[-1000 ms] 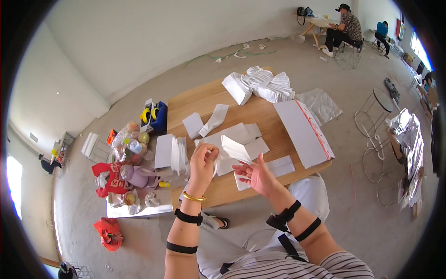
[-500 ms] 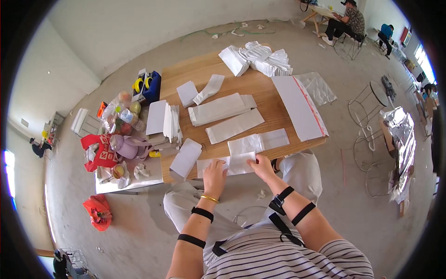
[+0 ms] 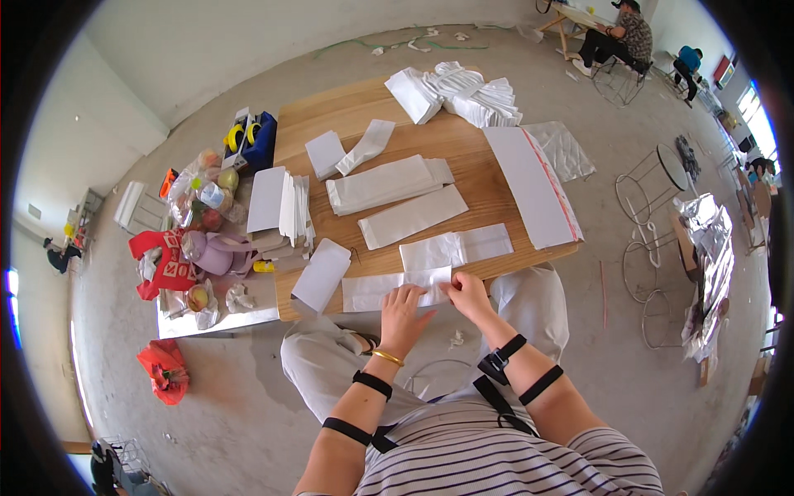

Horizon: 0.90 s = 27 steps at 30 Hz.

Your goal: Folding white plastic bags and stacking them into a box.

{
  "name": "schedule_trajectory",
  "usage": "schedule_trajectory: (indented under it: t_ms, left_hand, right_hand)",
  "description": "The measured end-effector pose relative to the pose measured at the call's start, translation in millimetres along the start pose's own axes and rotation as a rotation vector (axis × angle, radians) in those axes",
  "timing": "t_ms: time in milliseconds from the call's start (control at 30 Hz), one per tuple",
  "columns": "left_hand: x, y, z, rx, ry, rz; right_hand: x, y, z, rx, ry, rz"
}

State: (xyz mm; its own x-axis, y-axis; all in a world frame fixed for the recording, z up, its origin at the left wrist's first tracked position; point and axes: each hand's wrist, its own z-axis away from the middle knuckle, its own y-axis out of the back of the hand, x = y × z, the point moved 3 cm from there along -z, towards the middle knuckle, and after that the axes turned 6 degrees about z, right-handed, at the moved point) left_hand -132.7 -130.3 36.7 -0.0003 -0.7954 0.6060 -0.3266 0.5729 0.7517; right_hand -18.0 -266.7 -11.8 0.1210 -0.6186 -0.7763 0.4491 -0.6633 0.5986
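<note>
A flat white paper bag lies along the near edge of the wooden table. My left hand presses flat on it with fingers spread. My right hand pinches the bag's right end where it is folded over. Just beyond lies another flattened white bag. A longer white strip and a stack of folded white bags sit further up the table.
A long white sleeve with a red edge lies at the table's right. A pile of white bags is at the far end. Left of the table are white stacks, a red bag and fruit. A seated person is far off.
My hands came down from holding a white bag up in the air. The bag now lies flat at the table's near edge under both hands. My view tipped downward.
</note>
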Motion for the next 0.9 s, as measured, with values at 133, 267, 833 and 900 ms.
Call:
schedule_trajectory:
  t_ms: [133,267,833,900]
  left_hand:
    - [3,-2,-6,0.008,0.065,0.089]
    - [-2,2,-8,0.089,0.066,0.193]
    - [-7,3,-14,0.162,0.139,0.316]
    - [-13,1,-14,0.222,0.285,0.403]
  right_hand:
    - [-10,0,-3,-0.001,-0.005,-0.028]
    - [-18,2,-4,-0.019,-0.025,-0.044]
    - [-27,-3,-2,-0.085,-0.042,-0.255]
    - [-23,0,2,-0.166,-0.165,-0.506]
